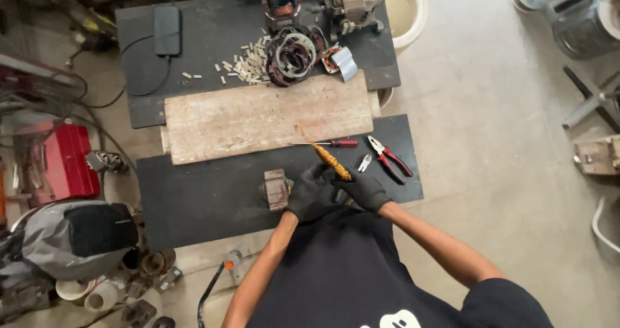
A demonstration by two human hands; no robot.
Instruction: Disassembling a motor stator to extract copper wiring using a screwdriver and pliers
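1. The left hand [312, 192], in a black glove, is closed around the near end of a copper coil [330, 161], just right of a rusty rotor [276, 189].
2. The right hand [366, 190], also gloved in black, is clamped on the same coil, touching the left hand; the two hands are together at the near edge of the table [206, 199].
3. The coil is a long, twisted bundle of copper wire; it slants up and to the left from the hands, and its far tip ends over the near edge of the board [268, 116].
4. The rotor lies on the black table, touching the left glove.
5. A red-handled screwdriver [326, 143] lies just beyond the coil, along the near edge of the board.
6. Red pliers [389, 158] lie to the right of the hands, with a small cutter [364, 163] between them and the coil.
7. On the far table, beyond the board, sit a stator [292, 55] with windings, a scatter of pale wedges [248, 66], a motor [352, 5] and a black phone [167, 30] with a cable.
8. A red box [64, 163] stands on the floor at the left, well apart from the hands.
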